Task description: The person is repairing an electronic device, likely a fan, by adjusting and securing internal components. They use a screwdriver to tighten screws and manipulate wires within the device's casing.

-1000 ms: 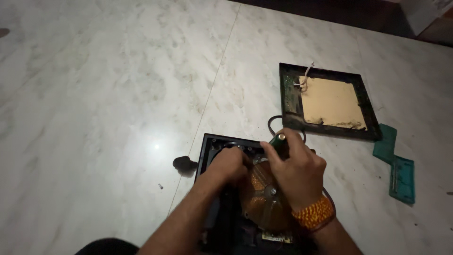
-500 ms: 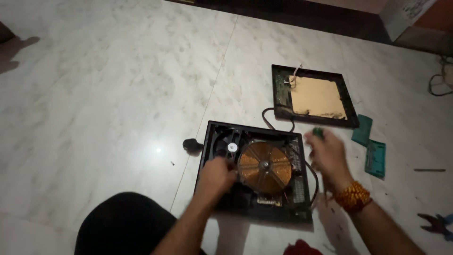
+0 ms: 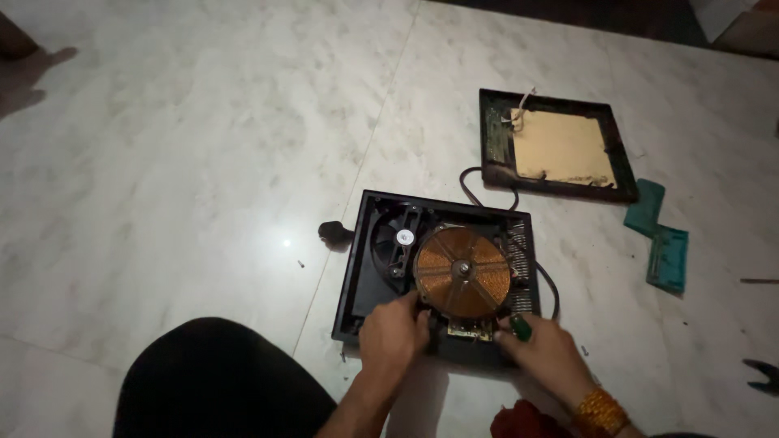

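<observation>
On the marble floor (image 3: 187, 162), both hands grip the opened cooker (image 3: 365, 276): left hand (image 3: 393, 334) fingers curled on its near edge, right hand (image 3: 545, 349) fingers pinching a green screwdriver handle (image 3: 520, 328) beside the copper coil (image 3: 462, 272).

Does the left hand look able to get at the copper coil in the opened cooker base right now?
Probably yes. The left hand rests on the black base beside the copper coil, which lies uncovered with nothing between them.

Open floor (image 3: 178, 162) left of cooker (image 3: 365, 276)
</observation>
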